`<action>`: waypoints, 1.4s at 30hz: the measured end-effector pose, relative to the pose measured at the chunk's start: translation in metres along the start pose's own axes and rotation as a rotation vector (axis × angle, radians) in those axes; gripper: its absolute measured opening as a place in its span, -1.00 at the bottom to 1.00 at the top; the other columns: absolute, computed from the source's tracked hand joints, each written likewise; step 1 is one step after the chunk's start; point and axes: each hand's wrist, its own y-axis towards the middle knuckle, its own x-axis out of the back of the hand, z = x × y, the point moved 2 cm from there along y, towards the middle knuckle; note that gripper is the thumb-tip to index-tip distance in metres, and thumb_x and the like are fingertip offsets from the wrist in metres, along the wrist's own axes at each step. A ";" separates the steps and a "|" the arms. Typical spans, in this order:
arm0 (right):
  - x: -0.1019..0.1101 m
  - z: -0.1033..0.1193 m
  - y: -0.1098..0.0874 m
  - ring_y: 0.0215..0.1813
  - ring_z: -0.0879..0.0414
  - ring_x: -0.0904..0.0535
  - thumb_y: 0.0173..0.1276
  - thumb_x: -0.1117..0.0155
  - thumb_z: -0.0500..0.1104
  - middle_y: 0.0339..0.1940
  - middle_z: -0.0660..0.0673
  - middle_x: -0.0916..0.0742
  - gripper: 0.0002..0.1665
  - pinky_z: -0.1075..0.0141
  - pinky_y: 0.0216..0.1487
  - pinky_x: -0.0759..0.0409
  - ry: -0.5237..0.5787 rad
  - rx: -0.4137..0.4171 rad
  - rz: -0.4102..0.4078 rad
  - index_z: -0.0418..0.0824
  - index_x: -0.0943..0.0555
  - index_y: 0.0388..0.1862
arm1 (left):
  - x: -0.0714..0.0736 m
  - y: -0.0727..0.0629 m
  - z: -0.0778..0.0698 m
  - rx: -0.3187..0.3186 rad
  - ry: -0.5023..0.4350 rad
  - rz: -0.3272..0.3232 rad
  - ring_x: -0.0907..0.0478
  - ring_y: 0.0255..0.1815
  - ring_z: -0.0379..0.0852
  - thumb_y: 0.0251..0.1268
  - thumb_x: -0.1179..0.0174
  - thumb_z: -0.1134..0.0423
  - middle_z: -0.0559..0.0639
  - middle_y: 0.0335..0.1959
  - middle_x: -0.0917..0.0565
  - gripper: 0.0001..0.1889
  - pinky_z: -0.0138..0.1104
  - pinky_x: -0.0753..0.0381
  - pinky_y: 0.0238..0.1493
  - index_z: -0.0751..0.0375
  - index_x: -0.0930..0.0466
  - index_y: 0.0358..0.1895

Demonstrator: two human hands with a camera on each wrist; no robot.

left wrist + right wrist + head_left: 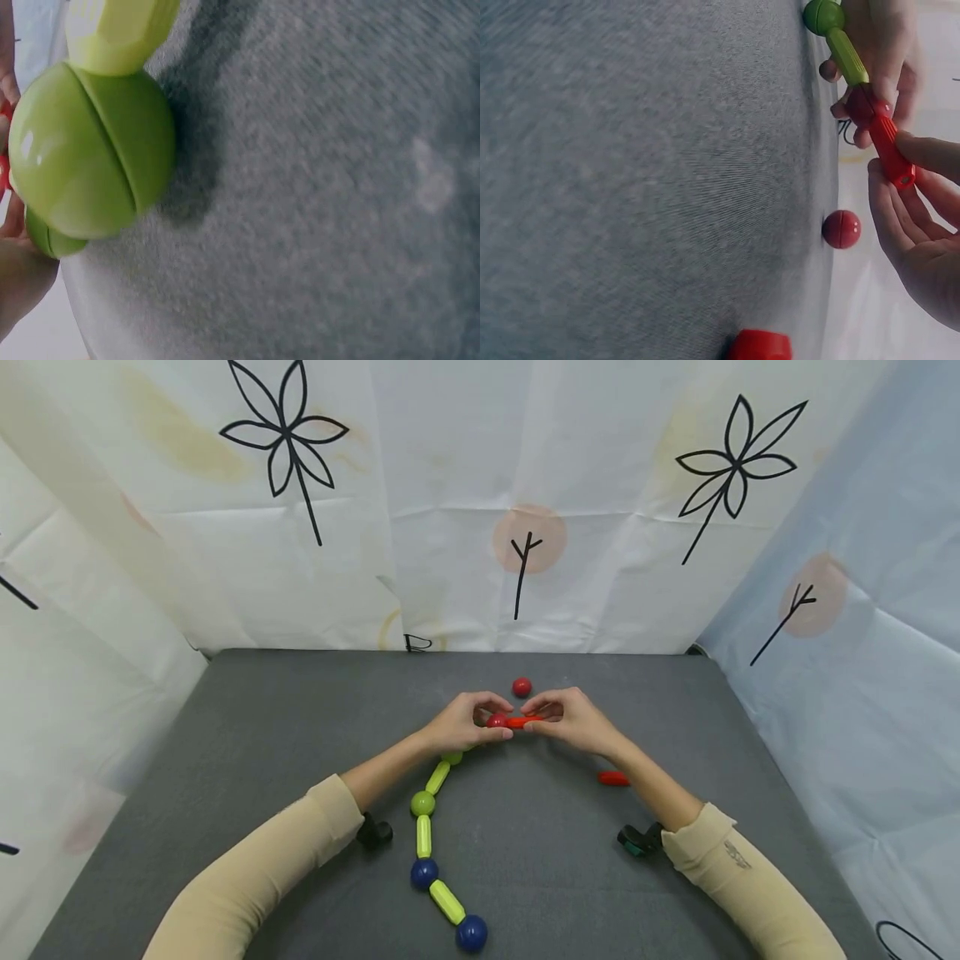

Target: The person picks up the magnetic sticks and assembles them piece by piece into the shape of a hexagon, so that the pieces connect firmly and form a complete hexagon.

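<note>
Near the back of the table, my left hand grips a red ball at the end of a chain of balls and rods. Opposite it, my right hand pinches a red rod between thumb and fingers. One end of the rod meets the red ball; the other end points free. In the right wrist view, a yellow-green rod and a green ball follow on from the red ball. The left wrist view has another green ball of the chain close up.
The chain runs toward the front through a green ball and a blue ball, ending at another blue ball. A loose red ball lies behind the hands. Under the right forearm lies a second red rod. Patterned curtains surround the grey table.
</note>
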 end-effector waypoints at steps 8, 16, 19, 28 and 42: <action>0.024 -0.011 0.033 0.23 -0.34 -0.78 0.60 -0.37 -0.22 0.30 -0.38 -0.75 -0.58 -0.07 0.22 -0.75 -0.013 -0.081 0.016 -0.38 -0.66 0.33 | 0.003 0.004 0.000 -0.015 0.002 -0.027 -0.70 -0.12 -0.05 0.45 -0.40 0.41 0.26 0.07 -0.78 -0.62 -0.35 -0.72 -0.11 0.39 -0.65 0.27; 0.025 -0.031 0.070 0.49 -0.40 -0.61 0.55 -0.40 -0.30 0.51 -0.39 -0.62 -0.43 -0.17 0.38 -0.68 -0.093 -0.147 0.129 -0.37 -0.55 0.48 | 0.004 0.006 -0.001 0.001 -0.016 -0.046 -0.74 0.11 0.12 0.43 -0.36 0.48 0.28 0.13 -0.81 -0.60 -0.28 -0.65 0.14 0.39 -0.64 0.29; 0.023 -0.034 0.075 0.45 -0.38 -0.65 0.52 -0.42 -0.33 0.45 -0.39 -0.66 -0.45 -0.14 0.38 -0.68 -0.109 -0.148 0.137 -0.38 -0.58 0.43 | 0.004 0.006 0.000 0.017 -0.059 -0.054 -0.74 0.16 0.09 0.44 -0.37 0.46 0.28 0.17 -0.79 -0.59 -0.31 -0.68 0.16 0.40 -0.63 0.31; 0.023 -0.029 0.067 0.34 -0.38 -0.73 0.46 -0.47 -0.36 0.32 -0.43 -0.72 -0.49 -0.08 0.30 -0.74 -0.061 -0.093 0.102 -0.46 -0.63 0.34 | 0.006 0.005 0.003 0.069 -0.144 -0.104 -0.65 -0.23 -0.14 0.48 -0.43 0.28 0.25 0.09 -0.81 -0.61 -0.37 -0.65 -0.23 0.32 -0.67 0.26; 0.026 -0.002 0.003 0.19 -0.29 -0.82 0.42 -0.50 -0.39 0.27 -0.40 -0.65 -0.51 0.30 0.10 -0.81 0.071 -0.044 0.076 -0.43 -0.67 0.30 | 0.006 0.002 -0.001 0.073 -0.162 -0.126 -0.72 -0.20 -0.05 0.47 -0.44 0.29 0.25 0.02 -0.83 -0.63 -0.31 -0.70 -0.22 0.34 -0.68 0.23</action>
